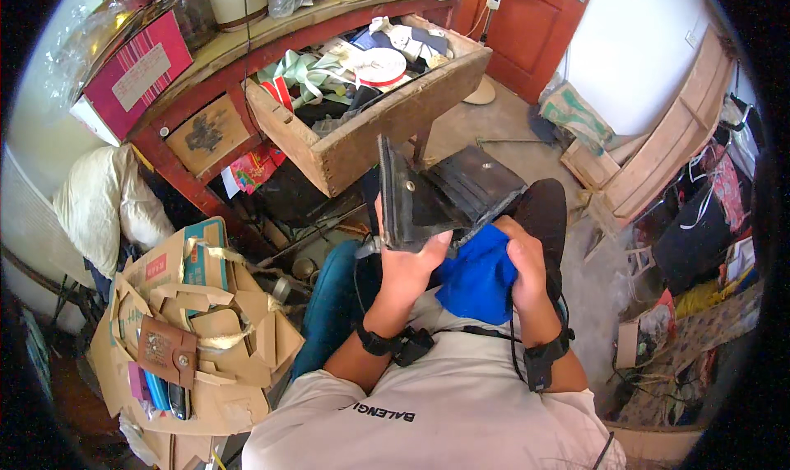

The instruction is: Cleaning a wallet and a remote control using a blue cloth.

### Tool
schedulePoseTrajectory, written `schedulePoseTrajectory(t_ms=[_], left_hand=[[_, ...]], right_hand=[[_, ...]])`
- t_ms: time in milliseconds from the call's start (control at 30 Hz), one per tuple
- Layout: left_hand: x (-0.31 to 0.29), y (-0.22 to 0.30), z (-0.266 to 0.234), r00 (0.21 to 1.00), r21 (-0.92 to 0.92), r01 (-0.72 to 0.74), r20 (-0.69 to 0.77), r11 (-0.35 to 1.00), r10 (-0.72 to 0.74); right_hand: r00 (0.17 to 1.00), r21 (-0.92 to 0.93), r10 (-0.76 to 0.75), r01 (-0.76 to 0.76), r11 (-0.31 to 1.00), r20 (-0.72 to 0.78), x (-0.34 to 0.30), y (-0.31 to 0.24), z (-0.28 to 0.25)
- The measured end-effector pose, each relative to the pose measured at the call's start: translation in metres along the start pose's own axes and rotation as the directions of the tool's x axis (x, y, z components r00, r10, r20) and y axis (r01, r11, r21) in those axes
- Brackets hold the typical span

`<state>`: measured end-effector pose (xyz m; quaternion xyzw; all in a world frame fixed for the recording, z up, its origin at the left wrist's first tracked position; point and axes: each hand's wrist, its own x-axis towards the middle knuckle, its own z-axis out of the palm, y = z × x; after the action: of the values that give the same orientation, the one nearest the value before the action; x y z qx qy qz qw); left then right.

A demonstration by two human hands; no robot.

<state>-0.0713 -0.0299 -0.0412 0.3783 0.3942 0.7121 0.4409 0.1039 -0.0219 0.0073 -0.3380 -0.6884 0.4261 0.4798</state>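
Note:
An unfolded black wallet (484, 183) with metal snaps is held up in front of my lap. My left hand (406, 271) is closed on its lower left side, with the thumb at the near edge; the other fingers are mostly hidden behind it. In my right hand (527, 260) a blue cloth (477, 282) is bunched, its upper part against the near right side of the wallet. Both wrists wear black bands. On flattened cardboard (234, 388) at my left lies a brown wallet (167, 351) with a snap, beside small blue, purple and black items.
A pulled-out wooden drawer (395, 128) full of ribbons and odds and ends juts from the red desk ahead. A pink box (136, 79) and a white pot (237, 1) stand on the desk. Wooden boards (671, 153) and piled clutter line the right side. Farther back is a red door (527, 42).

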Motion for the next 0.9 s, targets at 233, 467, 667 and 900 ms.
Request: schedulePoseTrajectory(t_ms=[233, 467, 667, 900], left_hand=[[-0.002, -0.021, -0.006, 0.994, 0.101, 0.062, -0.100, 0.993, -0.052], [0.007, -0.006, 0.001, 0.931, 0.394, -0.339, 0.008, 0.854, 0.366], [0.003, 0.018, 0.013, 0.938, 0.344, -0.342, 0.064, 0.874, 0.342], [0.004, 0.008, 0.017, 0.935, 0.239, -0.354, 0.101, 0.904, 0.339]], right_hand=[[0.997, 0.078, 0.071, -0.074, 0.994, 0.037, -0.006, -0.003, 0.017], [0.994, -0.120, 0.103, -0.098, 0.988, 0.042, 0.001, -0.012, 0.022], [0.995, -0.266, -0.021, -0.004, 0.964, -0.094, 0.001, -0.003, 0.028], [0.963, -0.406, -0.007, -0.108, 0.907, -0.270, 0.000, 0.002, 0.024]])
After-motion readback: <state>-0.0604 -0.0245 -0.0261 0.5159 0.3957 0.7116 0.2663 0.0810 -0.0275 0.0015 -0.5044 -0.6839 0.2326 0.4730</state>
